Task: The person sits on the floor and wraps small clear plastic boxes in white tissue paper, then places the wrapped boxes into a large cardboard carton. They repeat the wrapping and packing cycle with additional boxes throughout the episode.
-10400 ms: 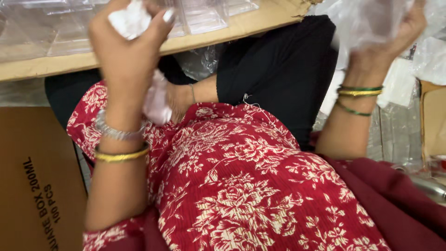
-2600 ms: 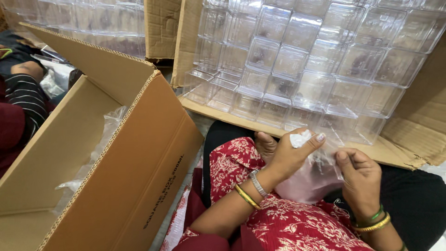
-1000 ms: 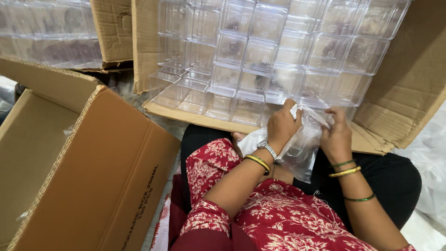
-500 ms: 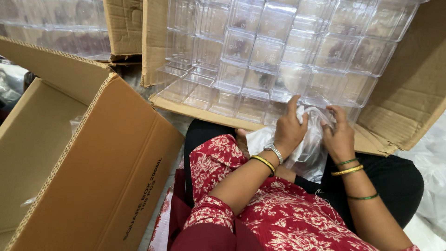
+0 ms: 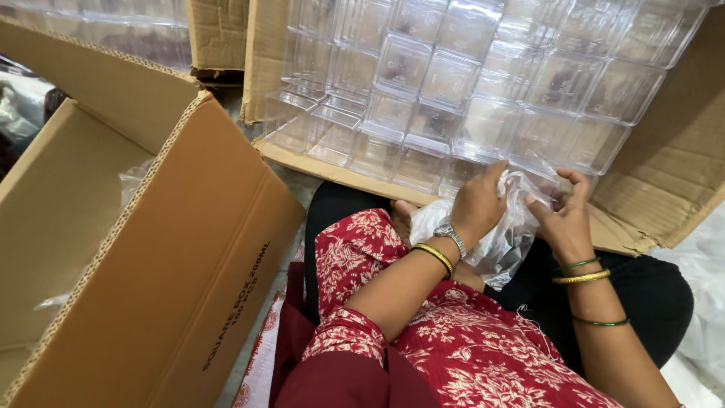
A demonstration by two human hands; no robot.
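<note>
Nearest the camera: lap in red floral-print fabric (image 5: 483,355) over black trousers (image 5: 649,295), person seated on the floor.

Left hand (image 5: 477,208): fingers curled, mostly closed, bunching the crumpled clear plastic bag (image 5: 498,242) from its left side. Thumb and fingertips press into the film near the top. Wrist carries a silver watch and a yellow bangle.

Right hand (image 5: 565,219): partly open, thumb and forefinger pinching the upper edge of the same bag, other fingers loosely bent behind. Green and gold bangles on that wrist, another green one further up the forearm.

The bag sits between both hands, above the knees, just in front of the lower flap of the open cardboard carton lying on its side (image 5: 664,174). Cannot tell what is inside the bag, film too creased.

Left of the lap: large empty brown cardboard box (image 5: 189,249), flaps up, a scrap of clear film lying inside it.

Beyond the hands: the sideways carton is packed with rows of clear square plastic containers (image 5: 468,83), stacked in a grid, open ends facing the person. Far left, a second carton (image 5: 219,30) with more of the same containers.

Versus half a second ago: hands remain on the bag in nearly the same spot, right-hand fingers now spread a bit more. Versus 2.6 s ago: left hand was raised with a white wad, apart from the right; now both are joined on the bag.
</note>
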